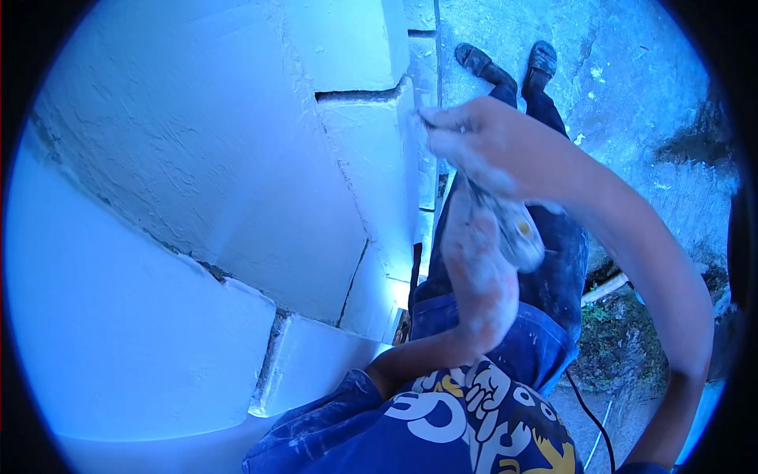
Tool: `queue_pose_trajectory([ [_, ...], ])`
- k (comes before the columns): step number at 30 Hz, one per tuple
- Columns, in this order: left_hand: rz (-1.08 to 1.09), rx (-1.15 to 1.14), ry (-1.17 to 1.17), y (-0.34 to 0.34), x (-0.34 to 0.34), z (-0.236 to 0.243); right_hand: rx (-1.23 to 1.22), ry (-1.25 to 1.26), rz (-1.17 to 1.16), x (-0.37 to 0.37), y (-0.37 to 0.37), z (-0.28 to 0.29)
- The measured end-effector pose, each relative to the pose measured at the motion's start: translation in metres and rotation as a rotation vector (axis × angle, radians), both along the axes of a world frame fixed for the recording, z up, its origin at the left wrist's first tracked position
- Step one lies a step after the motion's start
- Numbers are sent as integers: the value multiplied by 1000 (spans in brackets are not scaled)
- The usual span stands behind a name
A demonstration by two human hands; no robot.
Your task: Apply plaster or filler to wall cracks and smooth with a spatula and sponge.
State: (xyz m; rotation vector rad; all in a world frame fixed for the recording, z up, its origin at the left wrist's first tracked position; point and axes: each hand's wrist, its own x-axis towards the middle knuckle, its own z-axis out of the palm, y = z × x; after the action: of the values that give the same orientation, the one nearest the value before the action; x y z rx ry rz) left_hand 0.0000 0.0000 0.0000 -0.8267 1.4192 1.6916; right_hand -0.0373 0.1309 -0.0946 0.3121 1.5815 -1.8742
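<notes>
My left hand [478, 261] is closed around a pale, dust-covered tool [521, 237] with a small yellow round mark, held over my dark trousers; the tool's exact kind is unclear. My right hand [466, 138], powdered white, reaches across just above it with fingers bent and drawn together near the edge of the white block wall [363, 158]. Whatever its fingertips grip is too small or hidden to make out. The wall has dark, open joints between its blocks and fills the left side of the view.
My sandalled feet [541, 63] stand on rough concrete ground [624, 103] at the right of the wall. A white pipe [604, 291] lies near mossy, broken ground [632, 332]. A black cord [596, 426] runs down beside me at the lower right.
</notes>
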Motion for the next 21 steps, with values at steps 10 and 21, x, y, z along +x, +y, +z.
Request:
queue_pose_trajectory([
  [10,-17,-92,-3,2,-7,-21,-44,34,-352,9,-13,-6],
  [21,-122,-241,11,13,-28,-18,23,189,-324,-3,-13,-29],
])
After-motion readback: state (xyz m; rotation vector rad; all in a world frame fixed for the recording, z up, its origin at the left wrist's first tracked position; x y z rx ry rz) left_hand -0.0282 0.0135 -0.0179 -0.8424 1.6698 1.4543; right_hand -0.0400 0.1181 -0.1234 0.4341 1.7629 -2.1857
